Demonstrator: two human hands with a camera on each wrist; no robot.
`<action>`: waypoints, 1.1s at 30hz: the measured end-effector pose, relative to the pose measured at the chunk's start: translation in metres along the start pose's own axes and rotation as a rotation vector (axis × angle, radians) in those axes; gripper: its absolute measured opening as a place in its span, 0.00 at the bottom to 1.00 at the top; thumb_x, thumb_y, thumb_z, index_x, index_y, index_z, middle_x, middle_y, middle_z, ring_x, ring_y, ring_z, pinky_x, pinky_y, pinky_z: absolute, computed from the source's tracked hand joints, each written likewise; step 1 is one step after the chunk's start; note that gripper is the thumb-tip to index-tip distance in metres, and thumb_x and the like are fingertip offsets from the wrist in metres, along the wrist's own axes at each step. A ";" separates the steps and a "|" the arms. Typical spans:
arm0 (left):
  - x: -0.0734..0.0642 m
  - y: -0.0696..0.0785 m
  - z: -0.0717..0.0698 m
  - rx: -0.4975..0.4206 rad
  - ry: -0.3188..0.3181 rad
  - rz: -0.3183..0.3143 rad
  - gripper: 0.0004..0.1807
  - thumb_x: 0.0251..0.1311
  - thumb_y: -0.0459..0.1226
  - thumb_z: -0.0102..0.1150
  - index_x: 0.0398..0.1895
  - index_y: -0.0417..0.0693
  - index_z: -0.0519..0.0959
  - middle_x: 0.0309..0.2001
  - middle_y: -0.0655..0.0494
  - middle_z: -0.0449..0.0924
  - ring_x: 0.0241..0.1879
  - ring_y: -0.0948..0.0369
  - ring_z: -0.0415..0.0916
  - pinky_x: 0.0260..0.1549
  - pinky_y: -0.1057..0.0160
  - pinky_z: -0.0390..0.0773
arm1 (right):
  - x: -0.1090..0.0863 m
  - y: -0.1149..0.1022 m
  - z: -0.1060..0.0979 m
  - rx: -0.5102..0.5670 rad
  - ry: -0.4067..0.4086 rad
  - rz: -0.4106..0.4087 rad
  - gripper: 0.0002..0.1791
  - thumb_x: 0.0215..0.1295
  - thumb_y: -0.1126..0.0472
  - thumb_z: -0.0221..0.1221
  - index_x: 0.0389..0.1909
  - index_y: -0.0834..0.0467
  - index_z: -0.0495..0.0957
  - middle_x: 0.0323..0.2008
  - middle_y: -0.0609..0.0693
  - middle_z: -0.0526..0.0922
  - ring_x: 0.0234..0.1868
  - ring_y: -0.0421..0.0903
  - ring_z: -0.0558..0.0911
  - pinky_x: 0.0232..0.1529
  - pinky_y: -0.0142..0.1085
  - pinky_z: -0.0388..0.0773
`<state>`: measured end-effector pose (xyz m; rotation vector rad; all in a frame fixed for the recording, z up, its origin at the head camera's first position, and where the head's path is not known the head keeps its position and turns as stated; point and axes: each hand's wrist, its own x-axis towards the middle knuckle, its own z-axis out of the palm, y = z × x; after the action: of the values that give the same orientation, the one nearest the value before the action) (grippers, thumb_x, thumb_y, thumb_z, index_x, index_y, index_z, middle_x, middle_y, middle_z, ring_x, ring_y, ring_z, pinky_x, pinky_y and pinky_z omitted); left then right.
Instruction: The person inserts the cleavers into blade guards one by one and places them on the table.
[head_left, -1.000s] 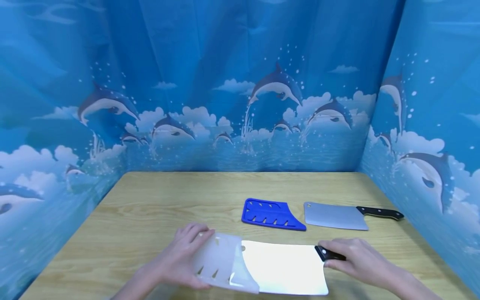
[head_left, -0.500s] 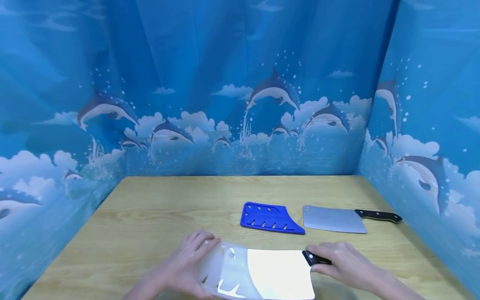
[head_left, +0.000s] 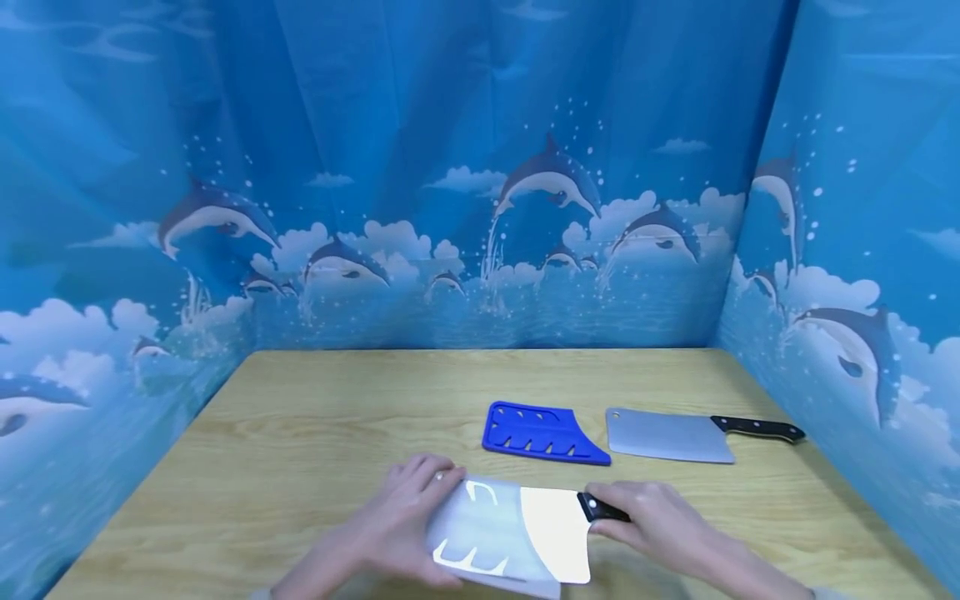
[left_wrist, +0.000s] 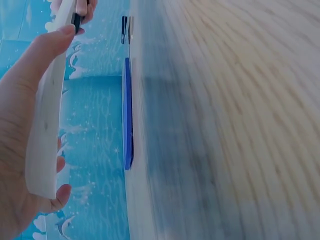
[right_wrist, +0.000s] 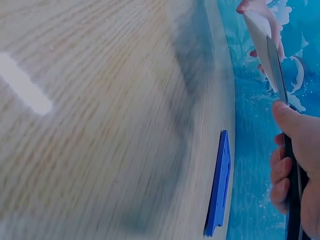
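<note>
My left hand (head_left: 408, 525) grips a translucent white blade cover (head_left: 480, 533) by its closed end, thumb on one edge and fingers on the other. The black handle (head_left: 606, 508) of a cleaver is held in my right hand (head_left: 660, 525). Much of the cleaver's bright blade (head_left: 557, 533) sits inside the cover, with the part near the handle showing. In the left wrist view the cover (left_wrist: 45, 130) appears edge-on, lifted off the table. The right wrist view shows fingers curled round the handle (right_wrist: 294, 195) and the blade (right_wrist: 275, 65) entering the cover.
A blue blade cover (head_left: 542, 433) with slots lies flat on the wooden table (head_left: 337, 408) beyond my hands. To its right lies a second cleaver (head_left: 667, 435), black handle pointing right. Blue dolphin-print curtains (head_left: 480, 167) stand along the back and sides.
The cleaver has slid left, deeper into the white cover, so less blade shows. My hands have come closer together. The blue cover and second cleaver stay where they were.
</note>
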<state>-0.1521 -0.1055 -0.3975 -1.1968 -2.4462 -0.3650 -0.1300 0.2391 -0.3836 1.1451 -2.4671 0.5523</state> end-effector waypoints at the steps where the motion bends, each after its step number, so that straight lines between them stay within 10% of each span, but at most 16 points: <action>1: 0.001 0.001 0.000 -0.002 -0.005 -0.005 0.59 0.21 0.72 0.64 0.60 0.46 0.69 0.52 0.54 0.67 0.52 0.59 0.63 0.43 0.54 0.68 | 0.001 -0.001 0.001 -0.001 -0.004 0.014 0.19 0.57 0.52 0.62 0.44 0.62 0.79 0.30 0.50 0.83 0.28 0.33 0.77 0.22 0.21 0.71; 10: 0.015 0.017 0.004 0.010 -0.110 -0.084 0.59 0.22 0.70 0.65 0.61 0.43 0.69 0.53 0.53 0.67 0.53 0.58 0.62 0.43 0.56 0.66 | 0.006 -0.002 0.010 0.013 -0.043 0.110 0.21 0.58 0.50 0.61 0.44 0.62 0.80 0.31 0.50 0.84 0.26 0.32 0.75 0.20 0.23 0.70; 33: 0.030 0.024 0.011 0.030 -0.107 -0.108 0.60 0.22 0.70 0.65 0.62 0.43 0.67 0.54 0.48 0.67 0.53 0.53 0.63 0.44 0.51 0.67 | 0.008 0.006 0.006 0.000 -0.103 0.196 0.20 0.55 0.51 0.63 0.44 0.59 0.80 0.31 0.50 0.84 0.27 0.34 0.77 0.22 0.25 0.73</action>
<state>-0.1526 -0.0656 -0.3921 -1.1011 -2.6062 -0.3005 -0.1404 0.2339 -0.3861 0.9594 -2.6862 0.5607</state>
